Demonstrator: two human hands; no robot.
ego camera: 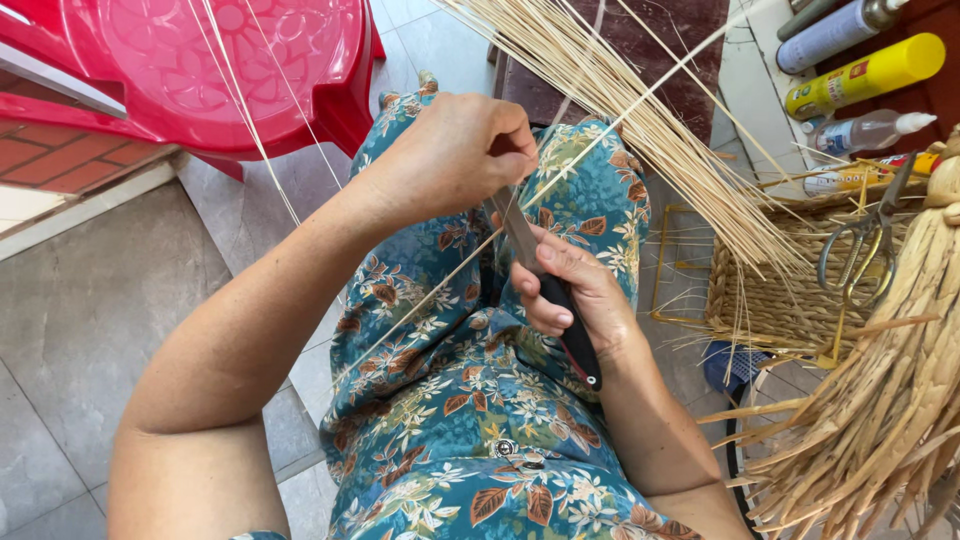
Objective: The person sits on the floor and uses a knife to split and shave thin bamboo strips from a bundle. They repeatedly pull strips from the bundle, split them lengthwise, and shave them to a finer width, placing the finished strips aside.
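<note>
My right hand (575, 292) grips a knife (520, 232) by its dark handle, the blade pointing up toward my left hand. My left hand (462, 152) is closed around a thin pale straw strip (590, 150) that runs diagonally from upper right down across my lap. The blade lies against the strip just below my left fist. Both hands work over my lap, covered in a blue floral cloth (470, 420).
A bundle of pale straws (640, 110) fans out above my lap. At the right stand a woven basket (770, 290) with scissors (865, 250), dried fibre bundles (890, 400), and several bottles (865, 70). A red plastic stool (220, 70) stands upper left on the grey tiled floor (90, 330).
</note>
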